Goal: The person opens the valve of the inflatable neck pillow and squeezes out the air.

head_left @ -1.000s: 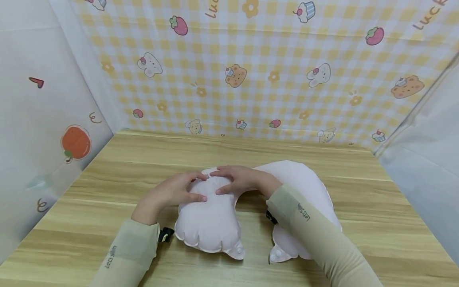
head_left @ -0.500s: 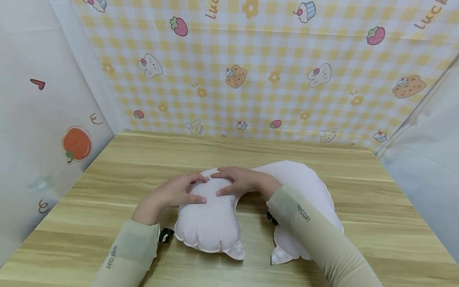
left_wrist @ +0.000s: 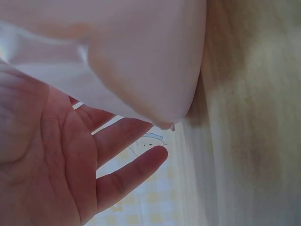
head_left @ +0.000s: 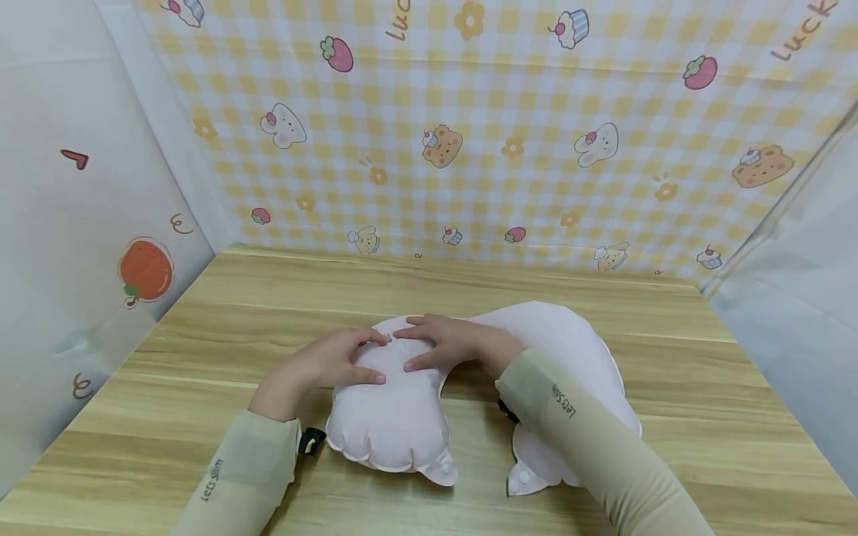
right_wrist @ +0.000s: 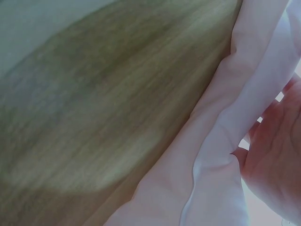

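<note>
A pale pink, U-shaped inflatable neck pillow lies puffed up on the wooden table, its two ends toward me. On its left arm rests my left hand, thumb and fingers spread apart on the fabric. Facing it from the right, my right hand touches the same part with fingertips and thumb. A small clear valve shows between the two index fingertips. In the left wrist view the left-hand fingers extend along the pillow's side. The right wrist view has the right thumb against the pillow's edge.
Snap tabs stick out at the pillow's ends. The wood-grain table meets a yellow checked cloth backdrop at the back. White printed sheeting stands at the left, and plain pale sheeting at the right.
</note>
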A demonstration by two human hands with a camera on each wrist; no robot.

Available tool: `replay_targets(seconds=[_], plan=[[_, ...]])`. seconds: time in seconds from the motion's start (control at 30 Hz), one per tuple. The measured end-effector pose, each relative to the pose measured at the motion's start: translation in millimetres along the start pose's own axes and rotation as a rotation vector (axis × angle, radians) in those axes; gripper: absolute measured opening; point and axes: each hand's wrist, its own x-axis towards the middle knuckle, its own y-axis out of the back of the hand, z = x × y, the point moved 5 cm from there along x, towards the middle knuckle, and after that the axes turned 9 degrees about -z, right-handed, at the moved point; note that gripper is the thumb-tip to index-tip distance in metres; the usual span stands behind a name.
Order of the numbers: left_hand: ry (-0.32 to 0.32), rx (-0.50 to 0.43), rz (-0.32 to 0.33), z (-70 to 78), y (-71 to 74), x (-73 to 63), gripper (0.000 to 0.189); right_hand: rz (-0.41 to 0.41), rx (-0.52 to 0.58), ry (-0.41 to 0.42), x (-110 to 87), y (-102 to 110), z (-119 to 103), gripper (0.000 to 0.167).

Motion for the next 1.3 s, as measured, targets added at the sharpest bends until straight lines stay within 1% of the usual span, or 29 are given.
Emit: replay_targets(seconds=[0.23,0.37,0.47,0.57,0.67,0.7,0.73,0.8,0.83,0.93,1.0,1.1,1.3], plan=[[-0.030,0.012,0.005,0.8,2.2,-3.2,0.057,-0.018,-0.032,-0.009,-1.0,-3,0,0.067],[-0.067,0.039,0.016,3.9,5.5,-7.9,0.053,-0.008,-0.038,0.004,-4.7,0,-3,0.066],[-0.113,0.064,0.041,7.3,7.4,-15.0,0.043,0.029,-0.056,0.034,-12.6,6,-6,0.062],[-0.140,0.083,0.093,9.4,9.8,-23.9,0.033,0.102,-0.060,0.079,-23.9,15,-10,0.058],[-0.183,0.141,0.135,12.9,11.0,-30.2,0.030,0.174,-0.038,0.127,-36.1,22,-14,0.054],[-0.198,0.164,0.139,14.0,10.4,-31.6,0.030,0.191,-0.042,0.144,-39.5,23,-16,0.053],[-0.220,0.189,0.139,15.6,9.4,-32.9,0.031,0.200,-0.042,0.156,-42.8,24,-17,0.052],[-0.238,0.216,0.119,16.5,5.9,-33.9,0.037,0.202,-0.060,0.183,-46.7,22,-20,0.051],[-0.241,0.227,0.107,16.2,4.1,-34.3,0.041,0.197,-0.071,0.195,-47.4,20,-22,0.051],[-0.222,0.231,0.072,12.6,-0.8,-33.6,0.056,0.174,-0.094,0.212,-47.6,13,-24,0.051],[-0.210,0.231,0.056,10.5,-3.3,-32.4,0.064,0.155,-0.096,0.208,-46.4,9,-24,0.053],[-0.212,0.237,0.040,9.1,-5.9,-30.9,0.071,0.136,-0.091,0.190,-44.9,5,-23,0.056],[-0.212,0.271,0.016,7.5,-9.2,-28.1,0.072,0.113,-0.105,0.147,-38.7,0,-19,0.059]])
